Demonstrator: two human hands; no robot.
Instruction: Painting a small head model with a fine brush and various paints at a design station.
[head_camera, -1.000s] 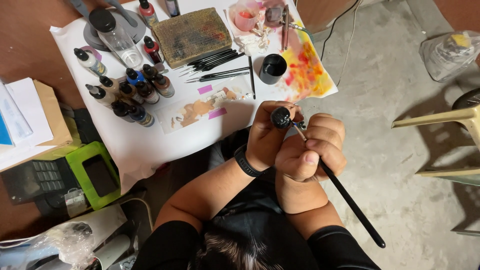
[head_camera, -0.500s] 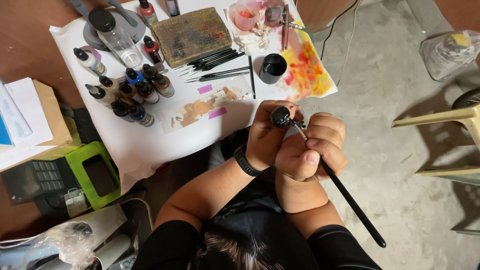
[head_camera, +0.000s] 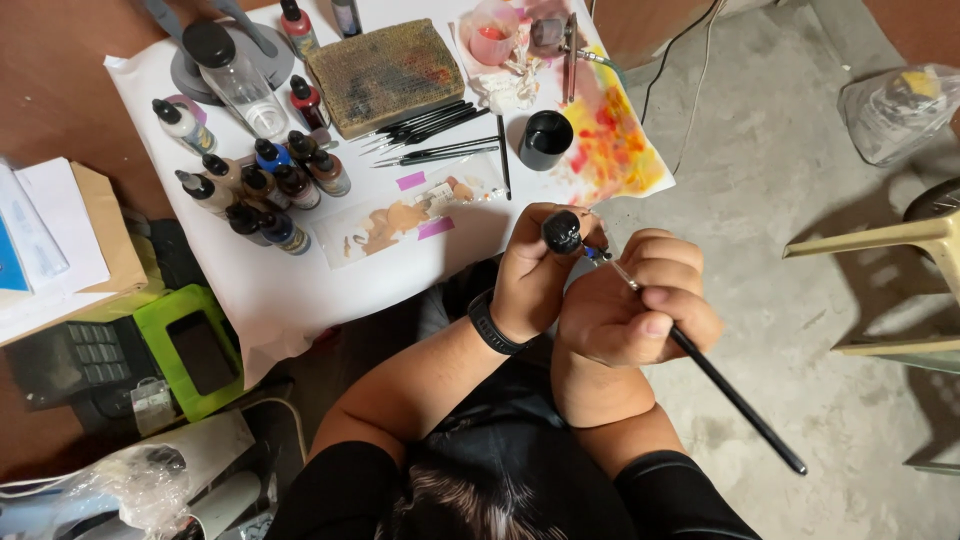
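Pinching slim black brush (head_camera: 735, 395) in right hand (head_camera: 640, 310), left hand (head_camera: 535, 270) w/ round dark piece (head_camera: 562, 232).

grey concrete floor (head_camera: 790, 200), pale plastic chair (head_camera: 900, 240).

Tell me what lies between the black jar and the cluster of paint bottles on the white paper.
In the head view, between black jar and paint bottles: loose brushes.

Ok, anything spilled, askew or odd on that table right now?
No fresh spill stands out. The white paper carries orange, yellow and pink paint stains at its right end, and one spare brush lies crosswise to the other brushes. The paint bottles stand capped.
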